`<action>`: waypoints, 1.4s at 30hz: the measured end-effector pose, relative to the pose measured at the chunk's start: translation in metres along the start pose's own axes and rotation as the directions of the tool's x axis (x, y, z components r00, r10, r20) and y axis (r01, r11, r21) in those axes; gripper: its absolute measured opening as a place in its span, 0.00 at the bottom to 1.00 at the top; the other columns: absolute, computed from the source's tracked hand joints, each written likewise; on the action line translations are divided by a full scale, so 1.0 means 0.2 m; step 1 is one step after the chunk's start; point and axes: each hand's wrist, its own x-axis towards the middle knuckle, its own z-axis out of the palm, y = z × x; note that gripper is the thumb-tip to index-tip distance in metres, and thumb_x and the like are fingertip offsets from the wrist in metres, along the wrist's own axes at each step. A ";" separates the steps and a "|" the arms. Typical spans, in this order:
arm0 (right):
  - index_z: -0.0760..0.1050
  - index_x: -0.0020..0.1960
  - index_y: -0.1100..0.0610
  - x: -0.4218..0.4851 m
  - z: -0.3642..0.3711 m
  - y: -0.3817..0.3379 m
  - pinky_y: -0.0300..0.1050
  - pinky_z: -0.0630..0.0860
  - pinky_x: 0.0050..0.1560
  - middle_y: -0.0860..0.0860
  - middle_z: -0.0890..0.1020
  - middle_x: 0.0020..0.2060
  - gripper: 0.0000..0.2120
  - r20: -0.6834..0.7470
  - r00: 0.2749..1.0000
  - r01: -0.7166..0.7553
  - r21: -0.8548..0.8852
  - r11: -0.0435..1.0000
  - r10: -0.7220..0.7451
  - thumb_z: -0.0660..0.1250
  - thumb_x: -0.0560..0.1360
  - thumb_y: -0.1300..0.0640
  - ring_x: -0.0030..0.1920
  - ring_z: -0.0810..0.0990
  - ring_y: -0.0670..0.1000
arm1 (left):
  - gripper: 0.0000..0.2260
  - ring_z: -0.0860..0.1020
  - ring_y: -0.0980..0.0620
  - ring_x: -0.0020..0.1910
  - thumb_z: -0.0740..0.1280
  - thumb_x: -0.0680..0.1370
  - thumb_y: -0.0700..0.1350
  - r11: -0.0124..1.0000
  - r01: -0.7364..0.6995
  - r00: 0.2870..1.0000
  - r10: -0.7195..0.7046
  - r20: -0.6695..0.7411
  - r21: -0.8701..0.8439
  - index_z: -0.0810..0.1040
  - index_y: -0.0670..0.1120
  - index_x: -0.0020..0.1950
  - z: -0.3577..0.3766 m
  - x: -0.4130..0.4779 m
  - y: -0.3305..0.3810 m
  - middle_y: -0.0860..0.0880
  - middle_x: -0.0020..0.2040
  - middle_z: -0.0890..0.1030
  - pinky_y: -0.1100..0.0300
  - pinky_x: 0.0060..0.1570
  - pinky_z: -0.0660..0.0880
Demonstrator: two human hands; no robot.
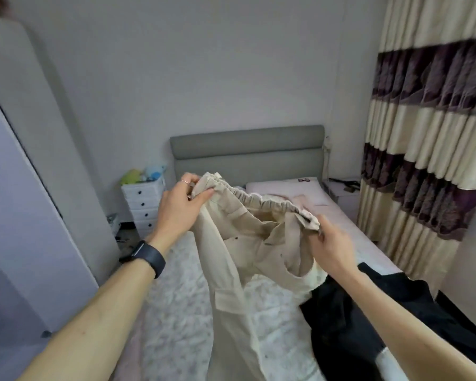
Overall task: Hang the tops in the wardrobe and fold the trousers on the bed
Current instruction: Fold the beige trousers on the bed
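Standing at the foot of the bed (349, 224), we see its grey headboard (248, 152) against the wall and striped curtains (429, 138) on the right. Above the pale quilt (182, 292) we hold cream trousers (239, 243) up by the elastic waistband. A black garment (349, 325) lies on the bed just right of them. Our left hand (182, 204) pinches one end of the waistband, our right hand (330, 243) the other. A dark watch (149, 257) sits on the left wrist.

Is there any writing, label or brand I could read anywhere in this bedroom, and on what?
No readable text anywhere.
The beige trousers show no legible label.
The dark wristband shows no readable display.
The small dark item on the pillow is too blurred to read.
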 end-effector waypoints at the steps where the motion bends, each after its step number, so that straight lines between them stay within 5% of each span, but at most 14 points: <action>1: 0.68 0.45 0.46 0.06 -0.12 -0.09 0.52 0.71 0.35 0.45 0.76 0.35 0.07 -0.039 0.999 0.028 0.022 0.999 -0.028 0.62 0.79 0.56 0.38 0.76 0.54 | 0.10 0.79 0.53 0.41 0.71 0.76 0.59 1.000 -0.017 0.999 0.017 -0.036 0.002 0.77 0.56 0.52 -0.08 0.01 0.06 0.56 0.40 0.82 0.55 0.44 0.75; 6: 0.73 0.47 0.48 0.16 -0.70 -0.50 0.49 0.68 0.41 0.48 0.79 0.40 0.04 -0.161 0.981 0.126 0.080 0.989 -0.112 0.60 0.78 0.50 0.43 0.76 0.56 | 0.12 0.76 0.48 0.35 0.70 0.77 0.59 0.995 -0.094 0.969 0.098 -0.228 0.027 0.75 0.52 0.43 -0.42 -0.05 0.47 0.53 0.32 0.76 0.53 0.36 0.69; 10: 0.70 0.58 0.41 -0.01 -1.04 -0.66 0.53 0.74 0.47 0.51 0.82 0.46 0.11 -0.177 0.971 0.173 0.070 0.982 -0.159 0.59 0.77 0.50 0.47 0.78 0.59 | 0.10 0.76 0.51 0.37 0.67 0.79 0.56 0.982 -0.162 0.931 0.184 -0.316 0.093 0.70 0.61 0.58 -0.61 -0.21 0.77 0.56 0.35 0.78 0.53 0.38 0.67; 14: 0.71 0.63 0.45 -0.23 -1.32 -0.77 0.53 0.75 0.54 0.50 0.82 0.54 0.17 -0.204 0.937 0.299 0.052 0.953 -0.283 0.62 0.76 0.58 0.55 0.79 0.58 | 0.18 0.73 0.49 0.30 0.63 0.82 0.48 0.917 -0.308 0.909 0.362 -0.206 0.255 0.63 0.63 0.69 -0.83 -0.40 1.08 0.52 0.28 0.70 0.54 0.32 0.66; 18: 0.61 0.72 0.33 -0.37 -1.55 -0.93 0.52 0.72 0.49 0.46 0.77 0.48 0.32 -0.257 0.860 0.455 -0.007 0.891 -0.441 0.61 0.76 0.61 0.46 0.77 0.54 | 0.17 0.77 0.41 0.50 0.58 0.83 0.45 0.845 -0.353 0.895 0.430 -0.120 0.401 0.69 0.65 0.66 -1.09 -0.47 1.37 0.47 0.47 0.78 0.48 0.51 0.72; 22: 0.68 0.65 0.38 -0.50 -1.74 -1.08 0.49 0.70 0.48 0.43 0.70 0.49 0.22 -0.330 0.798 0.487 -0.142 0.862 -0.505 0.60 0.77 0.60 0.45 0.75 0.55 | 0.13 0.76 0.46 0.41 0.61 0.81 0.46 0.874 -0.345 0.894 0.417 -0.164 0.342 0.71 0.65 0.59 -1.35 -0.59 1.58 0.52 0.35 0.75 0.51 0.44 0.71; 25: 0.72 0.57 0.44 -0.54 -1.82 -1.17 0.48 0.67 0.49 0.46 0.70 0.49 0.15 -0.382 0.841 0.357 -0.138 0.924 -0.382 0.63 0.74 0.59 0.45 0.72 0.53 | 0.15 0.77 0.54 0.36 0.70 0.77 0.51 0.955 -0.282 0.920 0.296 -0.258 0.089 0.70 0.61 0.60 -1.44 -0.73 1.64 0.55 0.31 0.76 0.59 0.41 0.72; 28: 0.74 0.52 0.49 -0.68 -1.77 -1.27 0.46 0.73 0.46 0.50 0.82 0.42 0.09 -0.202 0.956 0.190 -0.125 0.974 -0.213 0.64 0.73 0.57 0.44 0.80 0.55 | 0.10 0.80 0.69 0.39 0.75 0.72 0.54 0.976 -0.214 0.947 0.198 -0.254 -0.038 0.77 0.59 0.50 -1.46 -0.96 1.63 0.64 0.37 0.83 0.75 0.39 0.71; 31: 0.76 0.50 0.57 -0.93 -1.62 -1.34 0.46 0.83 0.43 0.52 0.85 0.30 0.05 0.002 1.000 -0.001 0.208 0.978 0.000 0.66 0.75 0.58 0.32 0.85 0.50 | 0.08 0.79 0.68 0.39 0.74 0.72 0.54 0.994 -0.106 0.957 0.096 -0.273 -0.021 0.76 0.56 0.41 -1.35 -1.23 1.56 0.62 0.36 0.80 0.74 0.36 0.71; 33: 0.77 0.50 0.65 -1.17 -1.48 -1.40 0.49 0.85 0.39 0.56 0.84 0.29 0.08 0.113 0.989 -0.137 0.450 0.882 0.096 0.68 0.74 0.61 0.29 0.84 0.51 | 0.10 0.80 0.56 0.40 0.72 0.73 0.55 1.000 0.029 0.967 -0.029 -0.255 -0.004 0.75 0.52 0.41 -1.26 -1.46 1.46 0.58 0.36 0.81 0.58 0.42 0.76; 35: 0.77 0.48 0.67 -1.34 -1.35 -1.41 0.49 0.85 0.38 0.57 0.84 0.30 0.07 0.235 0.965 -0.230 0.546 0.806 0.116 0.68 0.73 0.63 0.30 0.82 0.52 | 0.11 0.79 0.51 0.40 0.72 0.73 0.54 0.997 0.071 0.971 -0.078 -0.228 -0.039 0.74 0.50 0.40 -1.09 -1.63 1.44 0.56 0.35 0.81 0.55 0.41 0.75; 40: 0.84 0.44 0.62 -1.85 -1.22 -1.46 0.44 0.81 0.41 0.57 0.82 0.37 0.07 0.523 0.831 -0.548 0.713 0.438 0.190 0.67 0.75 0.63 0.37 0.81 0.53 | 0.09 0.77 0.68 0.39 0.74 0.73 0.54 0.911 0.148 0.964 -0.219 -0.148 -0.384 0.78 0.53 0.37 -0.96 -2.16 1.39 0.68 0.36 0.80 0.74 0.36 0.68; 42: 0.82 0.44 0.60 -1.97 -1.24 -1.42 0.45 0.77 0.45 0.60 0.83 0.41 0.09 0.525 0.841 -0.520 0.722 0.456 0.129 0.72 0.75 0.54 0.41 0.79 0.57 | 0.04 0.80 0.66 0.40 0.73 0.74 0.55 0.875 0.209 0.971 -0.237 -0.011 -0.437 0.82 0.57 0.42 -0.95 -2.33 1.40 0.64 0.37 0.83 0.73 0.39 0.72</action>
